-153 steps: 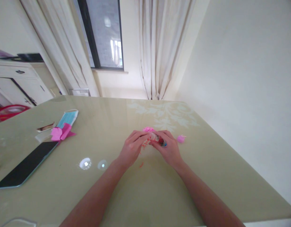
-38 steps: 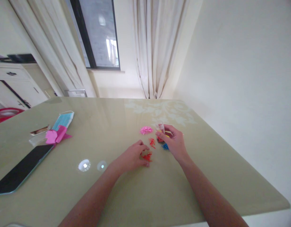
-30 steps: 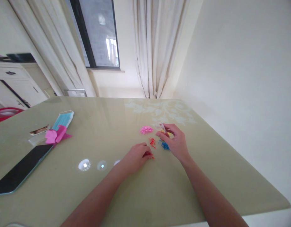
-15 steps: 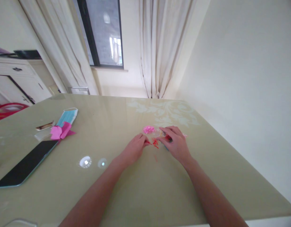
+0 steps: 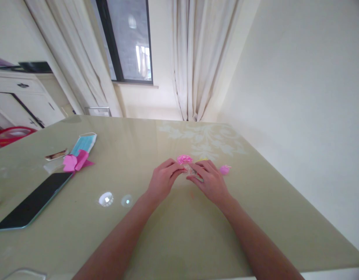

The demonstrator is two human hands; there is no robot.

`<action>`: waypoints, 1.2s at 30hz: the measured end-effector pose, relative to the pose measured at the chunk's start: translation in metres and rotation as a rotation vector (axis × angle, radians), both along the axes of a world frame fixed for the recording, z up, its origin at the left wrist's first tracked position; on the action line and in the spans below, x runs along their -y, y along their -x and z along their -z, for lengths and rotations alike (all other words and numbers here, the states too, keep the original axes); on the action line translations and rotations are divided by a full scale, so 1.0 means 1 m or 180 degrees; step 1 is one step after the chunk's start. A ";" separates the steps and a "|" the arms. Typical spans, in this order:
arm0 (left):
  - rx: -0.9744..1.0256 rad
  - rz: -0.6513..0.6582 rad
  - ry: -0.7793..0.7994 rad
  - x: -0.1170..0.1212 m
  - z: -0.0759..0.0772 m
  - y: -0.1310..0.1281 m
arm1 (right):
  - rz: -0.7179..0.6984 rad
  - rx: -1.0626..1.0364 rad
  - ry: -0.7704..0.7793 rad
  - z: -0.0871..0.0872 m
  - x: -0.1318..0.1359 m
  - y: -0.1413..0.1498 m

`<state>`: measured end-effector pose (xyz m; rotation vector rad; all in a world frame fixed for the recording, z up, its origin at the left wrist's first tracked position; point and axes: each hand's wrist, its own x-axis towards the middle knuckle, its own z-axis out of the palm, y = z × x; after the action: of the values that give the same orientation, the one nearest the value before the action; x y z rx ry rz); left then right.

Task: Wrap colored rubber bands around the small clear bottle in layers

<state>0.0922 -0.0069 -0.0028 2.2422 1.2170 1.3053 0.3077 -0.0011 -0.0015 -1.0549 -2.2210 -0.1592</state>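
My left hand (image 5: 164, 178) is closed in a pinch on small red pieces (image 5: 184, 169), which show at its fingertips. Close against them, my right hand (image 5: 210, 181) grips a small clear container (image 5: 190, 168), tilted with its open-looking end toward the left hand. Fingers cover most of the container. Just beyond both hands lies a bright pink crinkled bundle (image 5: 184, 158). A bit of yellow (image 5: 203, 159) peeks out behind my right hand, and a small pink-purple piece (image 5: 225, 169) lies to its right. One faint orange sliver (image 5: 192, 195) is on the table below the hands.
On the left of the table (image 5: 173, 241) are a dark tablet-like slab (image 5: 35, 200), folded pink paper (image 5: 77, 160), a blue face mask (image 5: 84, 144) and a small brown-and-white strip (image 5: 56, 154). A wall (image 5: 307, 116) borders the right side; curtains (image 5: 194, 58) hang behind.
My hands have come together. The clear container moved left to the left hand's fingertips, over where loose red pieces lay. The yellow and pink-purple pieces by my right hand now show more.
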 end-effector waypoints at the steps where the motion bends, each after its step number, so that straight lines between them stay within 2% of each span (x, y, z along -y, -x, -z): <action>1: 0.0006 -0.0009 -0.0073 0.000 0.000 0.000 | -0.0014 0.0004 -0.0017 0.000 0.000 0.001; 8: -0.0015 0.0211 -0.0012 0.000 -0.003 -0.001 | 0.0051 -0.0119 -0.0008 -0.002 0.002 0.003; 11: 0.0181 0.0270 -0.0019 0.000 -0.004 -0.002 | 0.0061 -0.0222 0.0015 -0.002 0.002 0.003; 16: 0.0546 -0.0181 -0.0044 0.000 -0.002 -0.002 | -0.0068 -0.0514 0.0211 -0.002 0.003 0.006; 18: 0.0509 -0.0196 -0.0234 0.001 -0.001 -0.002 | -0.0093 -0.0656 0.0322 -0.003 0.003 0.006; 24: 0.0468 0.0231 -0.0593 0.007 -0.004 -0.005 | -0.0008 -0.1212 0.0700 -0.009 0.002 0.005; 27: 0.0647 0.0088 -0.0613 0.007 -0.004 -0.006 | -0.0033 -0.1634 0.0869 -0.011 -0.001 0.003; 29: 0.0666 -0.0108 -0.0447 0.004 -0.001 -0.005 | 0.0094 -0.2109 0.0890 -0.011 -0.005 0.000; 32: 0.0122 -0.0128 -0.0025 -0.003 0.014 -0.007 | 0.0428 -0.2748 0.0839 -0.012 -0.011 -0.006; 36: -0.0861 0.0137 0.0255 -0.009 0.037 -0.021 | 0.0523 -0.3057 0.0877 -0.013 -0.016 -0.010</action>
<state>0.1127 0.0026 -0.0401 2.4297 1.2749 0.9419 0.3177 0.0145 0.0110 -1.1293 -1.3017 0.5015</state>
